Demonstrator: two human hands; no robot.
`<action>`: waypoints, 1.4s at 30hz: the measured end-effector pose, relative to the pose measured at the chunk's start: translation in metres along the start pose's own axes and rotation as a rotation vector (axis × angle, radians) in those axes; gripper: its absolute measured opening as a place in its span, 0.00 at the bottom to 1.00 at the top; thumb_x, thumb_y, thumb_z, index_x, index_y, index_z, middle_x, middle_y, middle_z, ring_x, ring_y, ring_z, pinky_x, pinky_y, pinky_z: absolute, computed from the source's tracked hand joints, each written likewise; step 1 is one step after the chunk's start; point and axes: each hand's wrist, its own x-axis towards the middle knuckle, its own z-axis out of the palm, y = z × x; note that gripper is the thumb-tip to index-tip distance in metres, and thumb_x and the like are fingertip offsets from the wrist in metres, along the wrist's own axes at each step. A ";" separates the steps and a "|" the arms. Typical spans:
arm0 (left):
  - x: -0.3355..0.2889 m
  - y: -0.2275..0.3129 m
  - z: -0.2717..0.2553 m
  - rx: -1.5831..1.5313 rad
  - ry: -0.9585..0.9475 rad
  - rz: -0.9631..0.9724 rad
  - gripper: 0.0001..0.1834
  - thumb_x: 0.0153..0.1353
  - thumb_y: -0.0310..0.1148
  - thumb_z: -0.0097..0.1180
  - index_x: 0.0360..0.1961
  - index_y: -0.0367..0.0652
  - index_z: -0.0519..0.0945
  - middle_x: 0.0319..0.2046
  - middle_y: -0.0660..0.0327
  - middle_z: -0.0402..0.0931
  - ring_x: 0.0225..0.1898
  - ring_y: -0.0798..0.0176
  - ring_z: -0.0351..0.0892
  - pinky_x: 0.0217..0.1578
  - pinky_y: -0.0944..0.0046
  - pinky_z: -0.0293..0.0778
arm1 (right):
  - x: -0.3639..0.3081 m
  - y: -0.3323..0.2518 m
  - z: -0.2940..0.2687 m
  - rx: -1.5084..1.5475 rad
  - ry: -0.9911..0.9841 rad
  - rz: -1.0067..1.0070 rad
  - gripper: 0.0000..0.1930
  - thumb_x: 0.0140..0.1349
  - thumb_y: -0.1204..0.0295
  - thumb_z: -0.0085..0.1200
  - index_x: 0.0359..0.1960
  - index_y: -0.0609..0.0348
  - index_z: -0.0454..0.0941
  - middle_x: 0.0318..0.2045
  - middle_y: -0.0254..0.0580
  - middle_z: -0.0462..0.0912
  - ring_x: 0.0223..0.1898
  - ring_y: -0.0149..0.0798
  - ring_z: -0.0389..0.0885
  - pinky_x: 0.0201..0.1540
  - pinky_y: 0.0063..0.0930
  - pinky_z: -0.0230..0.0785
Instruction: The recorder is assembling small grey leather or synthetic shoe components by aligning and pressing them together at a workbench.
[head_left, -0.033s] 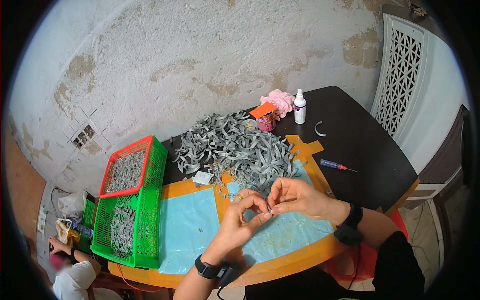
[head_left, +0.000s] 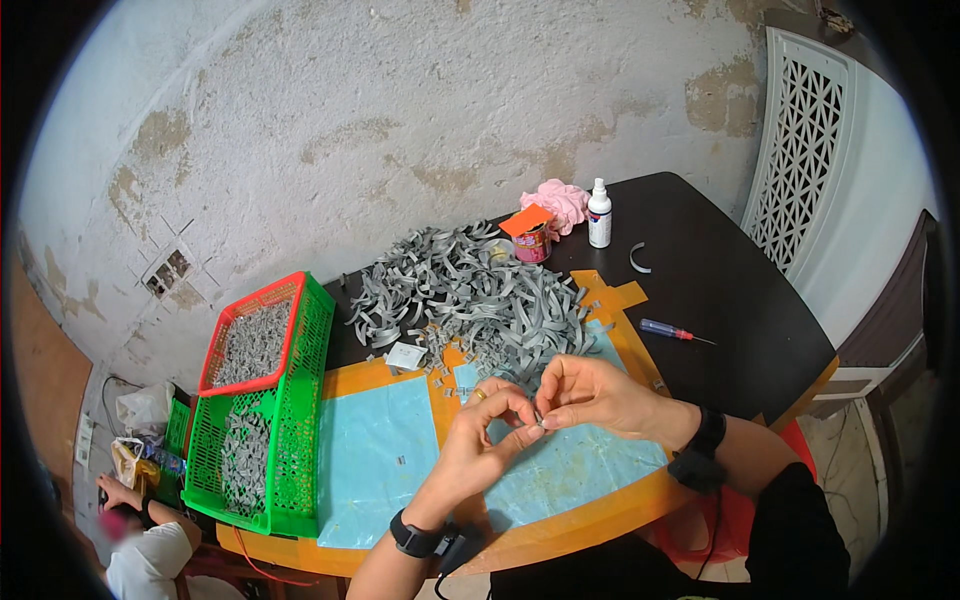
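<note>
Over the front of the table, my left hand (head_left: 490, 430) and my right hand (head_left: 592, 398) meet fingertip to fingertip. Both are closed in a pinch on one small grey piece (head_left: 540, 421), mostly covered by the fingers, so its exact kind does not show. Just beyond them spreads a big heap of curved grey strips (head_left: 480, 290), with smaller grey bits at its near edge. Beneath my hands lies a light blue sheet (head_left: 372, 450), edged with orange-brown tape (head_left: 380, 375).
At the left stand a red basket (head_left: 252, 383) and a green basket (head_left: 300, 500), both holding small grey pieces. A screwdriver (head_left: 665, 329), a white spray bottle (head_left: 599, 215), a can (head_left: 532, 245) and a pink cloth (head_left: 560, 205) lie farther back. Another person (head_left: 150, 560) is at lower left.
</note>
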 end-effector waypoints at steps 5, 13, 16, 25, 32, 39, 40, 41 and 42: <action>-0.002 -0.006 0.001 -0.193 -0.038 -0.022 0.06 0.57 0.22 0.59 0.32 0.40 0.73 0.37 0.62 0.71 0.41 0.68 0.71 0.47 0.66 0.67 | 0.001 -0.001 0.003 0.078 -0.007 0.014 0.11 0.58 0.79 0.57 0.39 0.59 0.68 0.34 0.36 0.77 0.38 0.27 0.76 0.42 0.22 0.69; -0.003 -0.003 -0.001 -0.259 -0.026 -0.089 0.08 0.58 0.23 0.59 0.34 0.41 0.71 0.38 0.62 0.73 0.42 0.68 0.73 0.49 0.66 0.68 | 0.001 -0.002 0.000 0.124 0.012 0.030 0.11 0.58 0.79 0.56 0.40 0.60 0.68 0.35 0.37 0.77 0.39 0.30 0.77 0.43 0.25 0.70; -0.002 0.001 0.000 -0.287 0.016 -0.092 0.10 0.57 0.23 0.61 0.38 0.39 0.74 0.39 0.61 0.74 0.43 0.68 0.74 0.48 0.66 0.69 | 0.002 -0.001 -0.003 0.108 0.017 0.012 0.12 0.58 0.79 0.57 0.40 0.60 0.68 0.35 0.38 0.77 0.39 0.30 0.77 0.44 0.24 0.70; 0.001 -0.001 -0.001 0.033 0.053 0.004 0.05 0.53 0.22 0.64 0.31 0.38 0.81 0.34 0.60 0.79 0.37 0.69 0.78 0.40 0.69 0.75 | 0.002 -0.010 0.002 -0.018 0.027 0.033 0.13 0.55 0.83 0.58 0.39 0.59 0.68 0.34 0.38 0.78 0.38 0.27 0.77 0.42 0.20 0.70; -0.002 -0.008 -0.003 -0.126 0.131 -0.079 0.04 0.55 0.22 0.62 0.32 0.35 0.80 0.30 0.61 0.80 0.32 0.68 0.79 0.37 0.69 0.76 | 0.003 -0.014 0.004 -0.078 0.070 0.007 0.12 0.57 0.81 0.57 0.41 0.61 0.69 0.34 0.37 0.78 0.38 0.27 0.78 0.42 0.21 0.71; -0.004 0.010 -0.060 -0.343 0.580 0.041 0.03 0.60 0.24 0.56 0.30 0.38 0.75 0.32 0.58 0.79 0.32 0.61 0.82 0.34 0.67 0.78 | 0.007 0.008 -0.042 -0.452 0.295 -0.098 0.08 0.57 0.77 0.58 0.37 0.63 0.74 0.34 0.35 0.79 0.36 0.27 0.78 0.42 0.21 0.71; -0.006 0.012 -0.068 -0.383 0.649 0.083 0.03 0.62 0.24 0.54 0.30 0.38 0.74 0.32 0.56 0.80 0.32 0.63 0.81 0.33 0.69 0.77 | 0.007 0.002 -0.039 -0.713 0.265 -0.094 0.08 0.56 0.76 0.60 0.37 0.63 0.76 0.35 0.36 0.79 0.37 0.29 0.78 0.41 0.21 0.72; -0.008 0.010 -0.077 -0.389 0.684 0.130 0.03 0.62 0.24 0.54 0.31 0.38 0.73 0.33 0.56 0.79 0.32 0.63 0.80 0.33 0.69 0.77 | 0.007 -0.002 -0.036 -0.975 0.232 -0.090 0.09 0.54 0.76 0.61 0.36 0.63 0.77 0.35 0.36 0.79 0.37 0.30 0.78 0.40 0.21 0.72; -0.010 0.007 -0.086 -0.395 0.718 0.176 0.03 0.62 0.24 0.54 0.31 0.38 0.73 0.33 0.55 0.78 0.32 0.64 0.80 0.32 0.69 0.77 | 0.006 -0.004 -0.033 -0.976 0.228 -0.089 0.09 0.54 0.76 0.61 0.36 0.63 0.77 0.35 0.36 0.79 0.37 0.30 0.78 0.40 0.21 0.72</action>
